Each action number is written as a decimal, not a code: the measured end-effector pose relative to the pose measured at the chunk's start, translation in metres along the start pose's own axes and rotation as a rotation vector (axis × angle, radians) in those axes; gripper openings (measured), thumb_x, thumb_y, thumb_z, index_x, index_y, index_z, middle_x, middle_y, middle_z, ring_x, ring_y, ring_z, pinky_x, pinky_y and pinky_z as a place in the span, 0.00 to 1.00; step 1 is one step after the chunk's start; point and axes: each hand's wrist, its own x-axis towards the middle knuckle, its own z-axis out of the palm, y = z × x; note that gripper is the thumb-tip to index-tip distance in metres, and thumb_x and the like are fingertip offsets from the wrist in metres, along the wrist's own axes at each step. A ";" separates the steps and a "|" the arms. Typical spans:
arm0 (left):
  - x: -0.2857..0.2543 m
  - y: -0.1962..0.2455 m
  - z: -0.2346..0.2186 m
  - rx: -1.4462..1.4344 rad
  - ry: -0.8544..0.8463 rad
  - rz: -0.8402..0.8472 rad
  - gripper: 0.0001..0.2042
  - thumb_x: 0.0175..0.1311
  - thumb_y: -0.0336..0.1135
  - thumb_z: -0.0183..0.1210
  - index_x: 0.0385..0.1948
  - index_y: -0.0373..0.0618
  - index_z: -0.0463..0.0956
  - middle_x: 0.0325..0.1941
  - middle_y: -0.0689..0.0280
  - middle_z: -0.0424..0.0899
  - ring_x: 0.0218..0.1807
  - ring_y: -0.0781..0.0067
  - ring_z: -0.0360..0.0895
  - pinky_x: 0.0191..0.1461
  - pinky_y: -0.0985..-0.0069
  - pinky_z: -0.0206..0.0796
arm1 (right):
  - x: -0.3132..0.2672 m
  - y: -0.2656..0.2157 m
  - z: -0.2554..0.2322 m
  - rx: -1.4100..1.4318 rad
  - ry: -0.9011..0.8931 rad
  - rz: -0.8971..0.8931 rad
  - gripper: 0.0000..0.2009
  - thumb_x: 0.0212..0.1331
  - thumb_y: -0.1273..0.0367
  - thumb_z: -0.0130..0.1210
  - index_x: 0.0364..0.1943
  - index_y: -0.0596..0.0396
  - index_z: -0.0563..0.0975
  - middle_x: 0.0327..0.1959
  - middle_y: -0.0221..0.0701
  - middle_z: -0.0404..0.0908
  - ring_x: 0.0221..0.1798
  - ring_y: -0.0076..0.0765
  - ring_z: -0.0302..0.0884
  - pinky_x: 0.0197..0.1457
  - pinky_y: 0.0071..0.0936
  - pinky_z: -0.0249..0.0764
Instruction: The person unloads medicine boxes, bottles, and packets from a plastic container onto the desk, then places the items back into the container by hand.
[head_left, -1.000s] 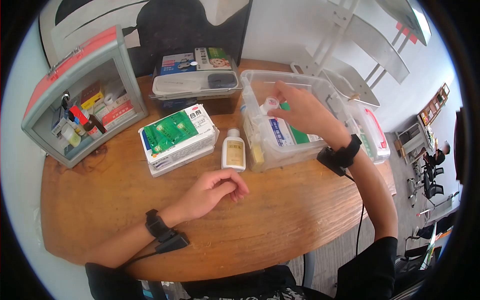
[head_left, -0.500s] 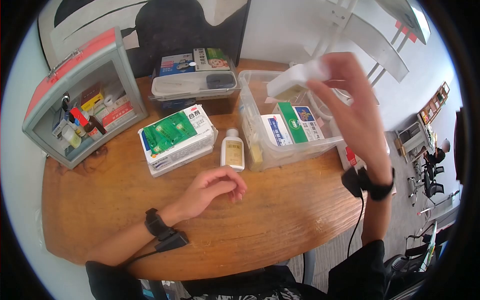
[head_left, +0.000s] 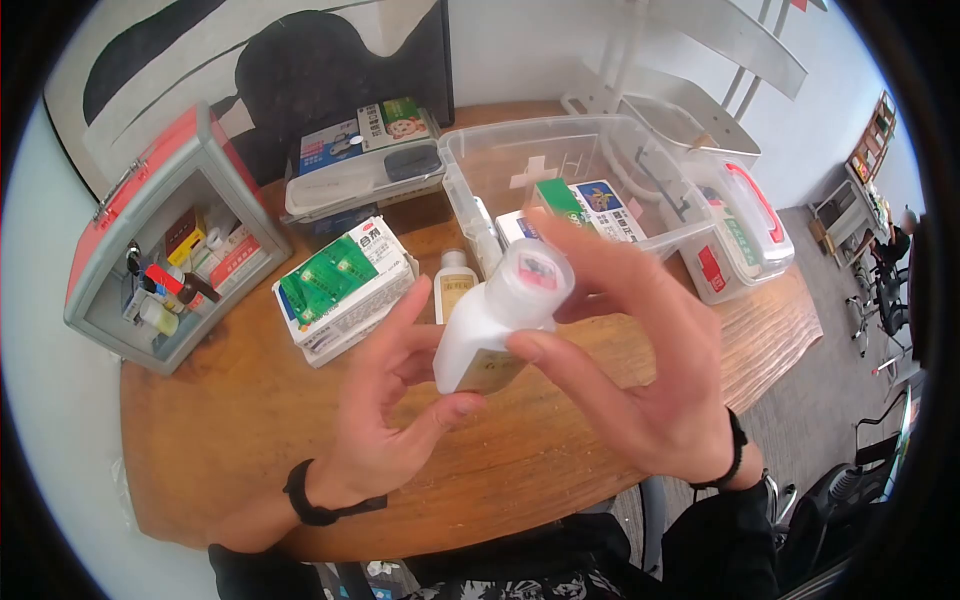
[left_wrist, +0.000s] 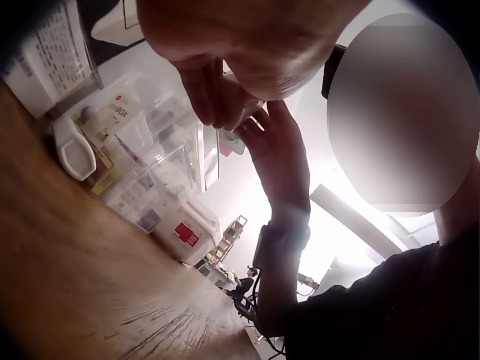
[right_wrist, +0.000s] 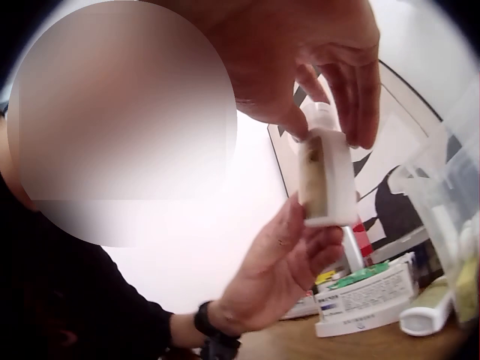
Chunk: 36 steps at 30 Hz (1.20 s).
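Note:
A white bottle (head_left: pixel 470 335) with a gold label is held tilted above the table, its capped top towards the head camera. My right hand (head_left: pixel 655 370) grips it near the neck between thumb and fingers. The left hand (head_left: pixel 375 425) holds its lower end, thumb on one side and fingers on the other. In the right wrist view the bottle (right_wrist: pixel 334 184) stands nearly upright between both hands. A second white bottle (head_left: pixel 456 280) with a gold label is on the table behind it. To its left, white medicine boxes (head_left: pixel 375 305) are stacked with a green packet (head_left: pixel 335 278) on top.
An open clear plastic bin (head_left: pixel 590 128) holding medicine boxes (head_left: pixel 605 205) stands at the back right. Beside it is a clear box (head_left: pixel 735 240) with a red-edged handle. A grey-and-red medicine cabinet (head_left: pixel 215 150) stands left. Behind sits a lidded container (head_left: pixel 340 190) with boxes on top.
My right hand has lifted the white bottle out of the clear bin and brought it forward over the table. The left hand has risen from the table and taken hold of its lower end.

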 end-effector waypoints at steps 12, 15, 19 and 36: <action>0.008 0.004 -0.001 -0.123 0.261 -0.275 0.34 0.87 0.33 0.55 0.88 0.47 0.50 0.77 0.47 0.76 0.69 0.58 0.84 0.67 0.64 0.83 | 0.006 0.074 -0.018 -0.148 0.411 -0.111 0.22 0.76 0.70 0.59 0.71 0.60 0.79 0.49 0.36 0.88 0.49 0.31 0.83 0.58 0.33 0.78; 0.006 -0.002 0.002 -0.100 0.269 -0.407 0.34 0.89 0.40 0.53 0.89 0.54 0.48 0.72 0.53 0.81 0.59 0.68 0.86 0.60 0.67 0.82 | -0.001 0.112 -0.032 -0.122 0.540 0.025 0.16 0.79 0.70 0.56 0.65 0.60 0.82 0.47 0.33 0.89 0.51 0.28 0.81 0.62 0.30 0.75; 0.007 -0.009 -0.004 -0.036 0.200 -0.587 0.34 0.87 0.36 0.57 0.88 0.47 0.52 0.64 0.57 0.85 0.51 0.77 0.83 0.49 0.78 0.75 | -0.010 0.143 -0.030 -0.222 0.544 0.050 0.11 0.79 0.71 0.55 0.54 0.59 0.85 0.42 0.31 0.87 0.48 0.30 0.79 0.61 0.32 0.72; 0.020 -0.043 0.007 0.251 0.118 -0.518 0.34 0.87 0.37 0.56 0.88 0.42 0.52 0.63 0.67 0.78 0.50 0.81 0.72 0.60 0.78 0.68 | -0.015 0.136 -0.033 -0.524 0.320 -0.064 0.13 0.79 0.69 0.53 0.35 0.54 0.87 0.34 0.28 0.84 0.40 0.35 0.70 0.53 0.35 0.61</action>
